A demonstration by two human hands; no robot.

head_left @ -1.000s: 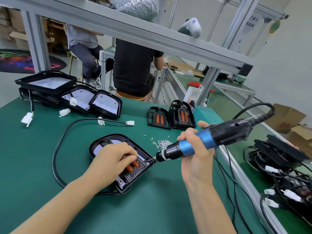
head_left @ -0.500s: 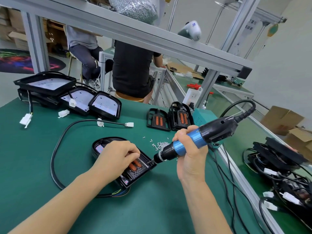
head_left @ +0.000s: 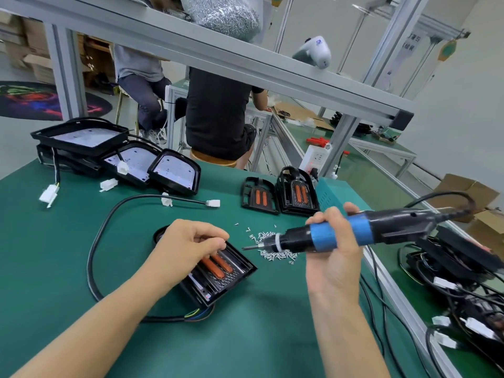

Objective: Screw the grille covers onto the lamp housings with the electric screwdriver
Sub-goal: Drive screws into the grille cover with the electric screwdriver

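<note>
A black lamp housing [head_left: 207, 291] lies on the green mat with a grille cover [head_left: 231, 268] carrying two orange strips on top. My left hand [head_left: 185, 246] holds it down, fingers curled over the cover and thumb at its far edge. My right hand [head_left: 335, 257] grips the blue-and-black electric screwdriver [head_left: 341, 234], held nearly level. Its bit tip [head_left: 244, 248] hangs just right of the housing, not touching it, beside a pile of several small silver screws [head_left: 275, 253].
Two spare grille covers [head_left: 260, 199] [head_left: 298, 193] stand behind the screws. Open lamp housings [head_left: 174, 171] are stacked at the back left. A black cable [head_left: 94, 246] loops left of the work. Wired lamps [head_left: 452, 260] pile up at the right. Two people sit behind the aluminium frame [head_left: 245, 64].
The screwdriver bit has come off the cover's right corner and moved right, levelling out by the screw pile. My left hand has stayed on the cover.
</note>
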